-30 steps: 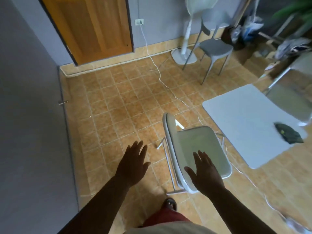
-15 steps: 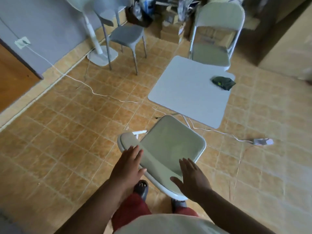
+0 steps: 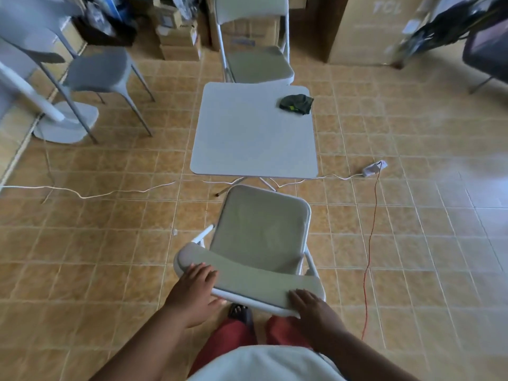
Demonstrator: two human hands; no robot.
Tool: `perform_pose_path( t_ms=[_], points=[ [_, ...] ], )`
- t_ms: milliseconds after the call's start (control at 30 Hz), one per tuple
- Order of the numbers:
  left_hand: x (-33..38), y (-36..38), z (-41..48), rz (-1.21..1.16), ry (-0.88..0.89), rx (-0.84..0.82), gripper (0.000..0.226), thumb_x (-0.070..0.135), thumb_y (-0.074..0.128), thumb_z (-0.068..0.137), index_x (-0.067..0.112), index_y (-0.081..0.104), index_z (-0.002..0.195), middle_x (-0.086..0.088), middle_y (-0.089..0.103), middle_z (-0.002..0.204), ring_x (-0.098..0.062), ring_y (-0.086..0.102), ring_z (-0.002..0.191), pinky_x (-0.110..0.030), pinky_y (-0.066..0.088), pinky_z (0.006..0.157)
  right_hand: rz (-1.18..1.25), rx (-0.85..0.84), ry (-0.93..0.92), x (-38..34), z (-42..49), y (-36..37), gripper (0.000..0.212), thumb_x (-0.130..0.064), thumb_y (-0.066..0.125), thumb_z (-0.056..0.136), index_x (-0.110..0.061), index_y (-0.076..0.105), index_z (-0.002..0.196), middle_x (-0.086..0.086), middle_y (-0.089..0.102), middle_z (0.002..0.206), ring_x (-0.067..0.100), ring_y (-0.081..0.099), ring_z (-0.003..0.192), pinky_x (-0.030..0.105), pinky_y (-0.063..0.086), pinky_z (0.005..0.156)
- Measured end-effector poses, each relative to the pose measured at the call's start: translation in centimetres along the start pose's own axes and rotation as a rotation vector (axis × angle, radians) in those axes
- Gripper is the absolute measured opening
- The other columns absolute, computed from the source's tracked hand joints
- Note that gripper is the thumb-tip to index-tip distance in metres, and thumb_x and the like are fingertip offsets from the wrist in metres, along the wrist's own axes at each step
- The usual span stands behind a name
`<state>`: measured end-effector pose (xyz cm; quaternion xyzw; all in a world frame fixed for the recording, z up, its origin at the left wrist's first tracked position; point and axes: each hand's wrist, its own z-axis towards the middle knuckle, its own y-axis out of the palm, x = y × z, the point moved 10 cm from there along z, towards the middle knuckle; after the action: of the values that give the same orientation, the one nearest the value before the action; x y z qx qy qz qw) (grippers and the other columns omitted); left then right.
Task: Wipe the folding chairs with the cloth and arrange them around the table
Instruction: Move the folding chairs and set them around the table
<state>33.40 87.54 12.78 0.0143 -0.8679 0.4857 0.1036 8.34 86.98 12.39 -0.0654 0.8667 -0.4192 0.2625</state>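
Observation:
A grey folding chair (image 3: 261, 232) stands unfolded in front of me, its seat facing the white square table (image 3: 253, 138). My left hand (image 3: 196, 290) grips the left end of its backrest, and my right hand (image 3: 310, 306) grips the right end. A dark green cloth (image 3: 296, 103) lies crumpled on the table's far right corner. A second folding chair (image 3: 258, 61) stands at the far side of the table, seat tucked to its edge.
A grey plastic chair (image 3: 96, 72) and a fan base (image 3: 66, 122) stand at the left. A white cable (image 3: 115, 191) crosses the tiled floor under the table to a power strip (image 3: 373, 169); a red wire (image 3: 371, 243) runs on the right. Boxes (image 3: 178, 37) line the back.
My view has swung round to face the table. Both hands went from hovering open over the chair to gripping its backrest, and the chair now faces the table squarely.

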Motion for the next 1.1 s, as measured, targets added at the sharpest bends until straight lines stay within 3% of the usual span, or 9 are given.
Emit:
perform_pose_path(
  t_ms=[67, 167, 333, 467, 533, 600, 767, 967, 1100],
  points=[
    [-0.2, 0.0, 0.1, -0.007, -0.001, 0.006, 0.095, 0.074, 0.014, 0.075, 0.016, 0.038, 0.146, -0.002, 0.035, 0.155, -0.024, 0.025, 0.146, -0.037, 0.007, 0.12, -0.036, 0.064, -0.043, -0.5, -0.1, -0.5, 0.054, -0.048, 0.055, 0.069, -0.013, 0.068, 0.109, 0.002, 0.071, 0.1, 0.021, 0.071, 0.089, 0.028, 0.059, 0.07],
    [-0.6, -0.2, 0.3, 0.0, -0.008, 0.026, 0.091, 0.073, 0.014, 0.077, 0.018, 0.04, 0.145, -0.001, 0.038, 0.152, -0.023, 0.031, 0.142, -0.038, 0.017, 0.12, -0.103, 0.144, -0.116, -1.3, 0.1, -1.5, 0.057, -0.042, 0.08, 0.057, -0.012, 0.07, 0.104, 0.002, 0.072, 0.095, 0.02, 0.071, 0.083, 0.029, 0.059, 0.065],
    [-0.4, -1.2, 1.7, -0.044, -0.024, 0.005, 0.086, 0.07, 0.013, 0.081, 0.019, 0.038, 0.146, -0.001, 0.038, 0.153, -0.022, 0.032, 0.141, -0.036, 0.022, 0.118, -0.121, 0.194, -0.132, -0.3, 1.9, -4.2, 0.05, -0.037, 0.07, 0.063, -0.007, 0.07, 0.103, 0.008, 0.072, 0.096, 0.026, 0.071, 0.084, 0.036, 0.06, 0.068],
    [-0.1, -2.6, 3.8, -0.056, -0.043, 0.024, 0.067, 0.06, 0.033, 0.094, 0.015, 0.043, 0.143, -0.005, 0.043, 0.148, -0.026, 0.038, 0.137, -0.037, 0.025, 0.115, -0.14, 0.191, -0.153, 0.5, 4.1, -7.2, 0.055, -0.029, 0.089, 0.057, -0.004, 0.07, 0.102, 0.013, 0.072, 0.094, 0.032, 0.071, 0.085, 0.041, 0.059, 0.068],
    [-0.1, -3.1, 4.9, -0.037, -0.062, 0.009, 0.06, 0.054, 0.037, 0.098, 0.015, 0.04, 0.143, -0.004, 0.042, 0.148, -0.025, 0.037, 0.136, -0.037, 0.025, 0.115, -0.093, 0.151, -0.124, 1.5, 5.6, -8.1, 0.059, -0.029, 0.08, 0.073, -0.002, 0.061, 0.122, 0.02, 0.065, 0.118, 0.039, 0.061, 0.111, 0.048, 0.05, 0.092],
    [-0.2, -3.5, 6.1, -0.023, -0.084, -0.004, 0.056, 0.051, 0.038, 0.099, 0.016, 0.038, 0.143, -0.003, 0.04, 0.149, -0.024, 0.036, 0.136, -0.037, 0.025, 0.115, -0.085, 0.13, -0.104, 2.5, 6.9, -8.7, 0.059, -0.032, 0.067, 0.087, -0.005, 0.049, 0.136, 0.017, 0.053, 0.137, 0.035, 0.045, 0.13, 0.044, 0.037, 0.108],
    [-0.3, -4.6, 8.5, -0.048, -0.115, -0.011, 0.052, 0.05, 0.036, 0.1, 0.017, 0.039, 0.14, -0.004, 0.043, 0.145, -0.026, 0.038, 0.133, -0.039, 0.028, 0.113, -0.058, 0.12, -0.111, 3.9, 9.0, -10.5, 0.054, -0.03, 0.068, 0.086, -0.003, 0.053, 0.131, 0.018, 0.058, 0.13, 0.037, 0.051, 0.123, 0.048, 0.044, 0.103],
    [-0.5, -5.1, 9.6, -0.045, -0.117, -0.022, 0.055, 0.051, 0.035, 0.1, 0.016, 0.037, 0.142, -0.005, 0.042, 0.146, -0.027, 0.037, 0.133, -0.04, 0.028, 0.113, -0.081, 0.083, -0.097, 4.3, 10.1, -11.4, 0.056, -0.033, 0.061, 0.091, -0.008, 0.045, 0.138, 0.011, 0.05, 0.14, 0.028, 0.043, 0.131, 0.037, 0.035, 0.108],
    [-0.2, -5.5, 9.4, -0.062, -0.129, -0.02, 0.056, 0.05, 0.036, 0.1, 0.015, 0.036, 0.143, -0.005, 0.04, 0.148, -0.027, 0.035, 0.135, -0.039, 0.027, 0.113, -0.064, 0.063, -0.066, 4.9, 10.3, -11.2, 0.059, -0.037, 0.06, 0.091, -0.013, 0.042, 0.141, 0.009, 0.045, 0.145, 0.027, 0.039, 0.135, 0.038, 0.034, 0.109]
  ],
)
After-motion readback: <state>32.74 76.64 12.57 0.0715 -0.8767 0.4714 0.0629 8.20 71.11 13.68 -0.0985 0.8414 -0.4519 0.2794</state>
